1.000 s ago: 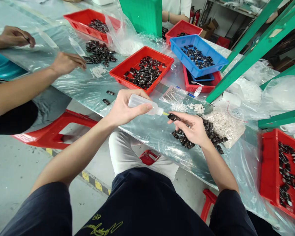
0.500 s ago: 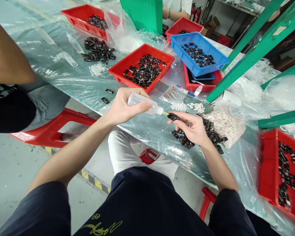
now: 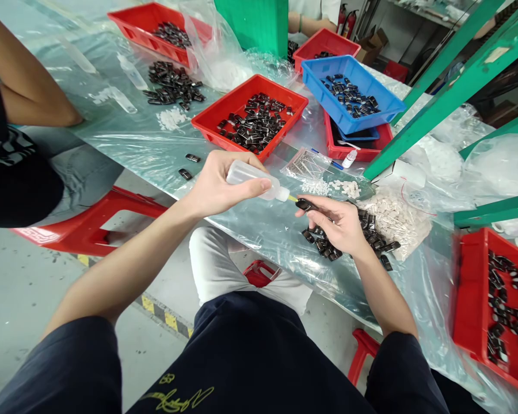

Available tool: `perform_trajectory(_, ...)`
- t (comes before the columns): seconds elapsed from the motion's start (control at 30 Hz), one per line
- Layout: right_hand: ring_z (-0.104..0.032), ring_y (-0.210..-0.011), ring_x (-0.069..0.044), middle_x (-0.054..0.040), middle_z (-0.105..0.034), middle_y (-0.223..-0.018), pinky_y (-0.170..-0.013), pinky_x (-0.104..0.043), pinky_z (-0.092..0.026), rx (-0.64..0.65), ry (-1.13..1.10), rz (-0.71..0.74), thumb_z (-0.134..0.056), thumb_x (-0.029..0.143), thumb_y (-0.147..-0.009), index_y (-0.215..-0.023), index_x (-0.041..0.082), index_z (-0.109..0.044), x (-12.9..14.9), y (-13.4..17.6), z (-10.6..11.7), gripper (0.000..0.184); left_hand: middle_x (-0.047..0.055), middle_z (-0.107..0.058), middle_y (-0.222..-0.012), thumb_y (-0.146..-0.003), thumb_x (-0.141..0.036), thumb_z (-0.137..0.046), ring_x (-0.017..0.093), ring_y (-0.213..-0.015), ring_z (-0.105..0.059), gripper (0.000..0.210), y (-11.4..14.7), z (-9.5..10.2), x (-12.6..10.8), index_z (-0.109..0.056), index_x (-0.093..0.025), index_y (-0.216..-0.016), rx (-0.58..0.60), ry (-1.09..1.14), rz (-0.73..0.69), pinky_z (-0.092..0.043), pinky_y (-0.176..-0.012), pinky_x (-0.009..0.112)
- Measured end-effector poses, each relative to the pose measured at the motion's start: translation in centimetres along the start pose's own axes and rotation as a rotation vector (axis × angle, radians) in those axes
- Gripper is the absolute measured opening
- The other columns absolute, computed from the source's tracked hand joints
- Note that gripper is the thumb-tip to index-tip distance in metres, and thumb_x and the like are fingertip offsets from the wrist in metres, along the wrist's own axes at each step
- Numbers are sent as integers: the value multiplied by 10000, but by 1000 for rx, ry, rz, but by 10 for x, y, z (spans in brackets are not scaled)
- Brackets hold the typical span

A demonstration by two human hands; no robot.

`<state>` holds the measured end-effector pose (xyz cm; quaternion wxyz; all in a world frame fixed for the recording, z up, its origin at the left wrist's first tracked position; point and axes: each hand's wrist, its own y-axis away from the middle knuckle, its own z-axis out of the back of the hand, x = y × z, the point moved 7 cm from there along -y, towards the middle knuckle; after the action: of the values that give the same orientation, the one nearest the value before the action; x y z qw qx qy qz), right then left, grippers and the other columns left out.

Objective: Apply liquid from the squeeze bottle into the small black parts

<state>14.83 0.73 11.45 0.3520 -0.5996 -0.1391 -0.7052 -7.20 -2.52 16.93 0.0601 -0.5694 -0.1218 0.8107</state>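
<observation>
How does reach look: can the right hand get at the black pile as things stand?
Probably yes: the right hand is close to the black pile, whose near edge looks uncovered, though the hand is occupied with a black part.

Navy shirt (image 3: 259, 356) is showing short sleeves (image 3: 75, 365); yellow scrawl (image 3: 179, 401) is marking its front; white trousers (image 3: 216, 264) are showing beyond.

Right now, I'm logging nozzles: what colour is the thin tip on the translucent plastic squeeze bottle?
The thin tip is yellow, showing best in the head view.

Co-worker's arm (image 3: 34, 95) now farther left
</observation>
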Motion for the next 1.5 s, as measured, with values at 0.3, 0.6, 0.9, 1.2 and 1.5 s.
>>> perform_trajectory(0.3, -610, -609, -127, -82, -827, -968, -598, -284, -566, 5, -7, 11, -672, 425, -1012, -1310, 194, -766, 1, 0, 0, 388, 14, -731, -630, -677, -669, -864, 132, -526, -534, 453, 0, 0, 0, -739, -234, -695, 17, 8, -21, -360, -453, 291)
perform_trajectory(0.6, -620, -611, -133, -82, -828, -972, -603, -292, -578, 6, 2, -3, -673, 440, -1008, -1306, 209, -771, 0, 0, 0, 390, 25, -710, -626, -656, -759, -843, 134, -528, -530, 544, 0, 0, 2, -745, -225, -702, 9, -12, 10, -354, -466, 311)
perform_trajectory(0.9, -618, -611, -135, -85, -826, -965, -601, -291, -567, 7, 9, -3, -673, 457, -1010, -1304, 201, -771, 0, 0, 0, 403, 24, -728, -646, -690, -706, -846, 145, -536, -543, 478, 1, 0, 0, -745, -239, -715, 28, -10, -18, -376, -461, 308)
perform_trajectory(1.2, -619, -623, -127, -81, -823, -968, -625, -286, -579, 5, 7, 0, -669, 423, -1021, -1309, 199, -770, -1, -1, 2, 378, 9, -731, -637, -687, -611, -885, 125, -516, -543, 400, 2, 1, 0, -754, -234, -705, 14, 25, -44, -367, -435, 283)
perform_trajectory(1.5, -613, -624, -123, -67, -808, -965, -610, -281, -567, 10, -15, 18, -669, 416, -1021, -1310, 226, -771, -1, -2, 1, 360, 20, -747, -668, -773, -490, -855, 107, -530, -568, 302, 3, 2, -1, -765, -202, -758, 30, 1, -132, -382, -445, 248)
